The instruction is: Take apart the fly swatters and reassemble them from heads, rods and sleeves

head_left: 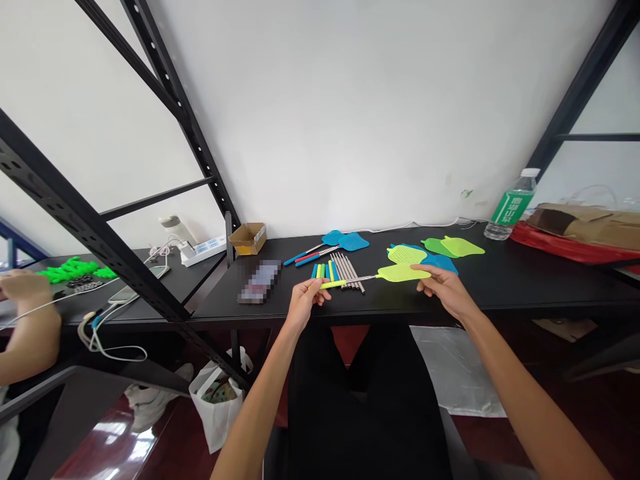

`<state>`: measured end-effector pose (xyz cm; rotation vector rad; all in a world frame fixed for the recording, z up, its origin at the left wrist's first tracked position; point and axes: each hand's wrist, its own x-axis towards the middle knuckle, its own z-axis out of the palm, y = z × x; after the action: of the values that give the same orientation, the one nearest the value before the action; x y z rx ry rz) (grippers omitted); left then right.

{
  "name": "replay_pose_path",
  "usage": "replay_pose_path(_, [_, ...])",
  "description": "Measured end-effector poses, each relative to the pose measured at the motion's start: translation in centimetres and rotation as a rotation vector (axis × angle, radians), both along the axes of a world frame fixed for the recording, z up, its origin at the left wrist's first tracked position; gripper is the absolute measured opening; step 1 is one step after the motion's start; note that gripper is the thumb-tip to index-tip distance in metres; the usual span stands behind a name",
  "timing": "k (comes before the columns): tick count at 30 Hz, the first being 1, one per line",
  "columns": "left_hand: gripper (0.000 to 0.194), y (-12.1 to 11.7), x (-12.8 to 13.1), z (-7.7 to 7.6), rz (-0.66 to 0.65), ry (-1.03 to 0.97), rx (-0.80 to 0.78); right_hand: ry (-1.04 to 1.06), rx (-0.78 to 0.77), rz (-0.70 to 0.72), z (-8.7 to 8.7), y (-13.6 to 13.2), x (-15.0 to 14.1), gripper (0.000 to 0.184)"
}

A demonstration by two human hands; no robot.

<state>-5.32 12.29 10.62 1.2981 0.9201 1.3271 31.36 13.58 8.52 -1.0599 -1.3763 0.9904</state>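
Note:
Between my hands is a yellow-green fly swatter (400, 273) with a metal rod and a yellow handle. My left hand (304, 300) pinches the handle end, and the fingers of my right hand (443, 287) are closed on the far edge of its mesh head. Beneath it on the black table lie several loose metal rods (346, 270) and a row of blue, green and yellow handles (320, 271). Behind my right hand are loose blue mesh heads (446, 264), a yellow mesh head (407, 255) and green ones (440, 247). Blue fly swatters (354, 241) with rods and handles lie farther back.
A small cardboard box (248, 239) and a blurred flat object (260, 281) are at the left. A water bottle (513, 205) stands at the back right by a red-and-brown package (585, 227). Black shelf posts (193, 133) frame the table. A co-worker's arm (30, 327) shows far left.

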Motion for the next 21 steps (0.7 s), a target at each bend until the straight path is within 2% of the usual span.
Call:
replay_pose_path(6, [0.043, 0.17, -0.2, -0.25, -0.013, 0.063, 0.042, -0.017, 0.104, -0.049, 0.08, -0.17, -0.55, 0.034])
replay_pose_path(21, [0.04, 0.18, -0.5, -0.13, -0.049, 0.129, 0.063, -0.13, 0.039, -0.043, 0.01, -0.16, 0.09, 0.044])
